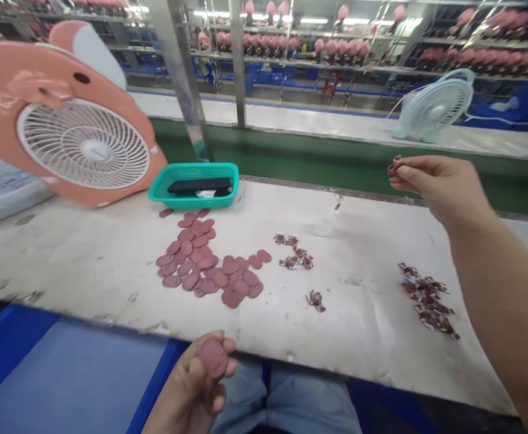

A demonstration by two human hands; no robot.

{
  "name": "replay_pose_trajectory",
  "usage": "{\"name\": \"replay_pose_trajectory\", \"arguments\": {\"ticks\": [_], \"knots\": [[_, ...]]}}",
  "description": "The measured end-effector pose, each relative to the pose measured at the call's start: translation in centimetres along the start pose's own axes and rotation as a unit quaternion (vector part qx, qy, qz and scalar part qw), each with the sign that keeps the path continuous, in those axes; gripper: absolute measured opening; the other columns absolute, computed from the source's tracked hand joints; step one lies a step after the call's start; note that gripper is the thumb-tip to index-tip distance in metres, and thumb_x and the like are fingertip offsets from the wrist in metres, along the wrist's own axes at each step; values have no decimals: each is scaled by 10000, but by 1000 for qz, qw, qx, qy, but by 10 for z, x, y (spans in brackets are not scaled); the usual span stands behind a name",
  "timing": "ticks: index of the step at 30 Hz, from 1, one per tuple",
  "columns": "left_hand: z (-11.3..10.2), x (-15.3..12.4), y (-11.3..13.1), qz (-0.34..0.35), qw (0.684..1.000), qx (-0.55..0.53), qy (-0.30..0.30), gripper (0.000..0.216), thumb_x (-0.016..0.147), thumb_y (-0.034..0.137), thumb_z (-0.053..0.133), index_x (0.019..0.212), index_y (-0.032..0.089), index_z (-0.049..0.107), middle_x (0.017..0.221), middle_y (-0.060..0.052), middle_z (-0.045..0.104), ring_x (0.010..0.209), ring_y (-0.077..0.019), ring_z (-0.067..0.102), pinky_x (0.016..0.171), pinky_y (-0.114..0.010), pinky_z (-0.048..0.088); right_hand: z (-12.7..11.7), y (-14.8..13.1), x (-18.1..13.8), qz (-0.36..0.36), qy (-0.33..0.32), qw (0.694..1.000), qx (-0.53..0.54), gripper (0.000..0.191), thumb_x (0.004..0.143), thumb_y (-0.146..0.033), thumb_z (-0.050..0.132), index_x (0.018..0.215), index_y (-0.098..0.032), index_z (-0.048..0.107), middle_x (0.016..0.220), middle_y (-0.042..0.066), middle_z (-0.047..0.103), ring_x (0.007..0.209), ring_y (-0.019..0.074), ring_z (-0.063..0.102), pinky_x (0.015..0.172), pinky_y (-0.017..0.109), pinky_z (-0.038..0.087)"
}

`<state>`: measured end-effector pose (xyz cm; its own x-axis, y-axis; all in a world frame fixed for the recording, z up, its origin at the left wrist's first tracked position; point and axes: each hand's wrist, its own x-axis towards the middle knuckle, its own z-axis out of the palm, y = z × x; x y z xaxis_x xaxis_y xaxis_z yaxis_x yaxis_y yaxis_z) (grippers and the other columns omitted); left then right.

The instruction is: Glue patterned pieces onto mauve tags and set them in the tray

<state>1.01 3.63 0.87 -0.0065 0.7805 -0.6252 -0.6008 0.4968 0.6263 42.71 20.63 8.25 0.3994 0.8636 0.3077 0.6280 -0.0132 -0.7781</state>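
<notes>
We find a flat, oval, dull-pink disc (213, 357) gripped upright in the left hand (187, 386), just off the near edge of the table (363, 253), its long axis leaning slightly off vertical. The right hand (440, 187) pinches crumpled scraps (395, 169) above the far edge.

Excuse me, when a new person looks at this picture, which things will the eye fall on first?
The large peach-coloured fan with a white grille stands out first, at the left of the work table. Next come the flat pink oval pieces spread mid-table, and a pink oval piece held in the left hand near the front edge. At right, the right hand pinches dark red scraps above the table.
</notes>
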Motion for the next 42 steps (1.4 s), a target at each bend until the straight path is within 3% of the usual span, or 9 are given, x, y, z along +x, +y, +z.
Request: {"name": "replay_pose_trajectory", "arguments": {"ticks": [3, 5, 7, 9, 11, 14, 25, 42], "knots": [[11, -16, 3, -17, 999, -5, -35, 444, 441, 434, 964, 792, 218, 799, 778, -32, 765, 622, -138, 700, 420, -132, 475, 16, -61, -84, -53, -88, 991, 88, 202, 875, -314, 721, 1023, -177, 720, 991, 86, 730, 795, 133, 701, 736, 252, 583], [11, -22, 3, -30, 998, -3, -58, 433, 445, 430, 965, 781, 211, 802, 739, -31, 762, 634, -144, 709, 450, -136, 491, 31, -94, -143, -102, -226, 951, 185, 66, 854, -255, 737, 915, -228, 731, 856, 23, 739, 755, 126, 703, 696, 229, 584], [7, -26, 2, -41, 997, 9, -72, 426, 461, 439, 960, 778, 201, 802, 721, -36, 763, 640, -146, 713, 465, -137, 488, 49, -116, -195, -117, -339, 908, 218, 84, 871, -201, 712, 939, -248, 729, 891, 2, 742, 799, 116, 705, 725, 212, 578], [0, -28, 1, -48, 994, 25, -93, 423, 486, 455, 951, 776, 186, 802, 693, -41, 755, 622, -137, 696, 457, -137, 472, 66, -126, -231, -116, -375, 890, 230, 114, 865, -178, 722, 965, -231, 731, 875, -1, 738, 768, 99, 689, 702, 186, 563], [-9, -28, -1, -55, 989, 37, -129, 417, 508, 471, 940, 765, 173, 801, 656, -40, 737, 598, -125, 664, 455, -141, 468, 79, -128, -252, -112, -371, 889, 244, 117, 855, -174, 736, 967, -209, 733, 853, 3, 739, 734, 91, 678, 668, 170, 551], [-19, -29, -3, -58, 983, 44, -166, 415, 546, 495, 919, 773, 168, 805, 642, -40, 720, 584, -110, 622, 467, -143, 465, 88, -125, -264, -117, -361, 891, 250, 115, 849, -174, 742, 960, -202, 733, 839, 3, 743, 729, 95, 679, 660, 174, 540], [-28, -29, -8, -71, 980, 46, -182, 351, 628, 479, 883, 764, 166, 798, 669, -49, 712, 601, -111, 615, 466, -140, 456, 83, -129, -265, -171, -389, 885, 190, 137, 883, -173, 705, 1010, -222, 723, 863, -16, 742, 754, 90, 685, 699, 185, 520], [-25, -29, -8, -72, 978, 65, -182, 389, 608, 501, 887, 765, 157, 792, 648, -34, 665, 589, -101, 584, 441, -126, 441, 80, -130, -259, -236, -380, 877, 175, 137, 894, -142, 674, 1012, -204, 705, 821, 1, 736, 729, 108, 675, 676, 206, 523]]}}
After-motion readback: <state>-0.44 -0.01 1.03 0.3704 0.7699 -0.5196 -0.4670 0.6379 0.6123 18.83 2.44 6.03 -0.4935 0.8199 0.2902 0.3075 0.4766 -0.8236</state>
